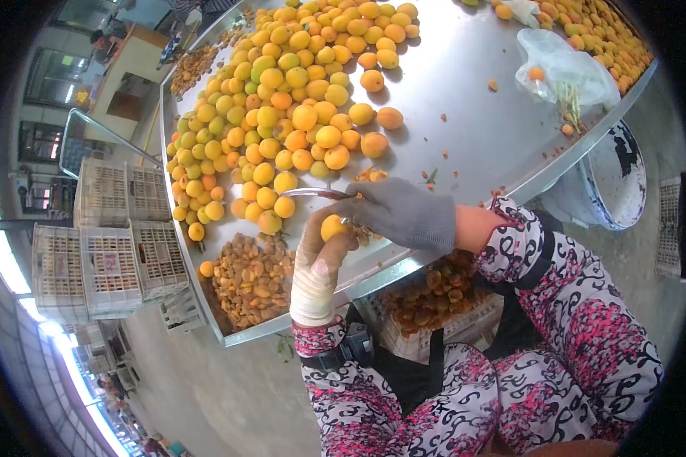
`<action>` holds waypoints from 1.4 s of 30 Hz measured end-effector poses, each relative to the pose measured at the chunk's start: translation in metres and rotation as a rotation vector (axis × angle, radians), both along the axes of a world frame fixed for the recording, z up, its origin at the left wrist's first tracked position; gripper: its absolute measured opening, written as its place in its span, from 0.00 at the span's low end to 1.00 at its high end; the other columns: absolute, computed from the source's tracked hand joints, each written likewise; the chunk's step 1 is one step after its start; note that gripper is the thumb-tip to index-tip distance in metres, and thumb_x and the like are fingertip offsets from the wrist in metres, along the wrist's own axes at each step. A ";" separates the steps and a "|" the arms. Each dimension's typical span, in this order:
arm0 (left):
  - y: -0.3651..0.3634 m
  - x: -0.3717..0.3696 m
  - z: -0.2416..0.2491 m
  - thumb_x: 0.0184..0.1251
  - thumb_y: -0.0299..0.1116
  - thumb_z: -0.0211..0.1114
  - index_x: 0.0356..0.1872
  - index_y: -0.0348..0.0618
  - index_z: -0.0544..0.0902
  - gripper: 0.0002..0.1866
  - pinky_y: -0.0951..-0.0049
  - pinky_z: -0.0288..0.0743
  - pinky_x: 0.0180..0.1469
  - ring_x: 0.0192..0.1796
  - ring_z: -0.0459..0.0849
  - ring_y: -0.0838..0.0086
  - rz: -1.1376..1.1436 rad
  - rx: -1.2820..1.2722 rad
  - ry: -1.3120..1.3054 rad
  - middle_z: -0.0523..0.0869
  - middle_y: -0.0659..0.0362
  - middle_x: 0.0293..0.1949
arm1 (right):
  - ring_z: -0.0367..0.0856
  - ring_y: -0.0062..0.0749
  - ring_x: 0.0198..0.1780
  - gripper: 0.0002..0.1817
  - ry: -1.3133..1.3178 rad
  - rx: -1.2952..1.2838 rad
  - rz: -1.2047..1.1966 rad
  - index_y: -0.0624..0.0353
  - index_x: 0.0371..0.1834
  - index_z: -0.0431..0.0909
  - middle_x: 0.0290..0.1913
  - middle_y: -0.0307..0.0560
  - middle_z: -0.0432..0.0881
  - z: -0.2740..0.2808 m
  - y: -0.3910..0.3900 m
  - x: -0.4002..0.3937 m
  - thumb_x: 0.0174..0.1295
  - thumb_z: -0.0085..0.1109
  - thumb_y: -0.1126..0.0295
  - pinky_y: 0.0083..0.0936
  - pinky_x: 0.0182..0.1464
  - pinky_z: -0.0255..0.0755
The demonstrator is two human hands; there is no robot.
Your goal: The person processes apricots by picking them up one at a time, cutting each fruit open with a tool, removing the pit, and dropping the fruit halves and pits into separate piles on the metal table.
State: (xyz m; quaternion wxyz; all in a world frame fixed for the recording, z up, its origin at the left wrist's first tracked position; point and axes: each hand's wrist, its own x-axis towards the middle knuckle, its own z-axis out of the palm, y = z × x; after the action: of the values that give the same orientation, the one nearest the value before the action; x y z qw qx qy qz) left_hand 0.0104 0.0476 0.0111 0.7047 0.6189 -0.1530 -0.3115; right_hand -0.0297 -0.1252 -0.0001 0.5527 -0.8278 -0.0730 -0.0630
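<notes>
My left hand (318, 259), wrapped in pale material at the wrist, closes its fingers around a yellow-orange apricot (332, 227). My right hand (404, 213), in a grey knitted glove, grips a metal hand tool (312, 192). A curved shiny part of it sticks out to the left, above the left fingers; the rest is hidden by the glove. Both hands meet over the near edge of the metal table. Just beyond them spreads a big heap of whole apricots (305, 117). Left of my left hand lies a pile of brown-orange apricot stones or pieces (253, 273).
Below the table edge, a crate (465, 316) holds split apricot pieces. A white bucket (625, 183) stands beside the metal table (465, 99) at right. On the table lies a plastic bag (549, 65). Stacked crates (108, 259) stand at left; a person (103, 47) is far back.
</notes>
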 end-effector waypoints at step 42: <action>0.000 0.011 -0.005 0.67 0.35 0.54 0.61 0.36 0.64 0.24 0.74 0.69 0.49 0.50 0.79 0.68 0.082 -0.102 -0.287 0.78 0.51 0.49 | 0.79 0.54 0.31 0.21 0.226 -0.140 -0.038 0.55 0.41 0.71 0.27 0.55 0.79 0.011 0.014 -0.011 0.66 0.43 0.48 0.43 0.33 0.72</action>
State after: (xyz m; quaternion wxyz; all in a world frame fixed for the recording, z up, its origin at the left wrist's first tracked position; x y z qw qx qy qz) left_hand 0.0210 0.0475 0.0058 0.7184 0.6260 -0.2422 -0.1826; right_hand -0.0407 -0.1108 0.0109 0.4970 -0.8674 0.0014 0.0252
